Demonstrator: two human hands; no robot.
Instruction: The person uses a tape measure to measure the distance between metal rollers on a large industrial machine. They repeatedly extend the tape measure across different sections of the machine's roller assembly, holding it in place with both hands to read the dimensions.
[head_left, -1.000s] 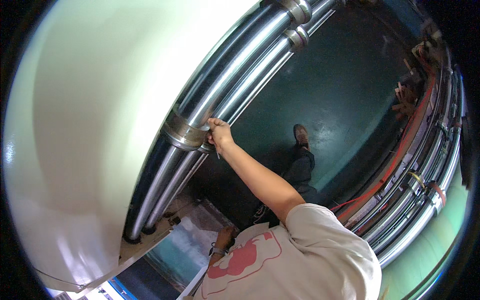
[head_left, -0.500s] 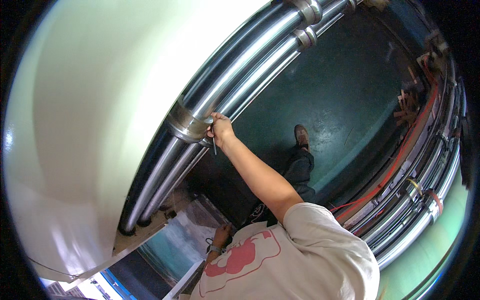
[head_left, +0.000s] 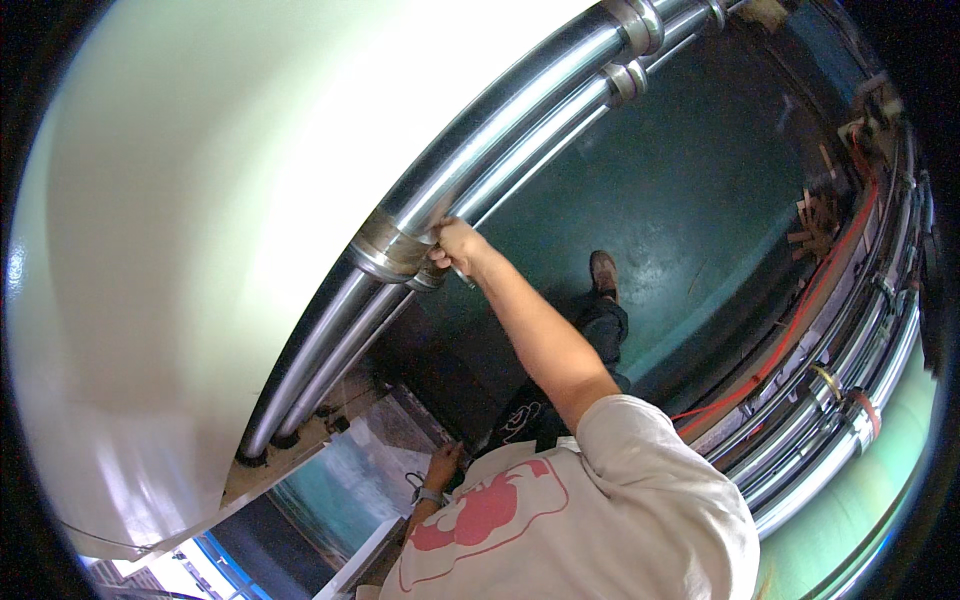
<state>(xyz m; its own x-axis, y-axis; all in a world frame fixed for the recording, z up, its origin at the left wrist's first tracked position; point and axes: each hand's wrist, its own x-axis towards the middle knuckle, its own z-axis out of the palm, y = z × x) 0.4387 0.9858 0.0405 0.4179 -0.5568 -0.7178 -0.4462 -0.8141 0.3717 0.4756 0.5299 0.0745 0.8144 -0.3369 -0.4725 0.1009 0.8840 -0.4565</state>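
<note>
My right hand [head_left: 459, 247] is closed at the lower side of a wide metal collar [head_left: 388, 247] on a thick polished steel bar [head_left: 510, 110]. A thin metal rod [head_left: 464, 276], like a small key, juts from under its fingers; most of it is hidden. Behind the fingers a second, smaller collar [head_left: 428, 279] partly shows on the thinner bar below. Down by my waist, my left hand [head_left: 443, 466], a watch on its wrist, is curled beside a dark thin loop [head_left: 415, 484]; what its fingers hold, if anything, is too small to make out.
A large cream-white curved panel [head_left: 180, 250] fills the left. Below it is a ledge with a glossy sheet [head_left: 350, 490]. Dark green floor [head_left: 690, 180] lies under my foot. Along the right run more steel bars [head_left: 840, 450], a red hose [head_left: 800, 330] and wood scraps [head_left: 815, 220].
My right hand has turned at the collar, its knuckles now upward, and the thin rod has swung from hanging down to pointing right. The view has shifted slightly. My left hand stays put.
</note>
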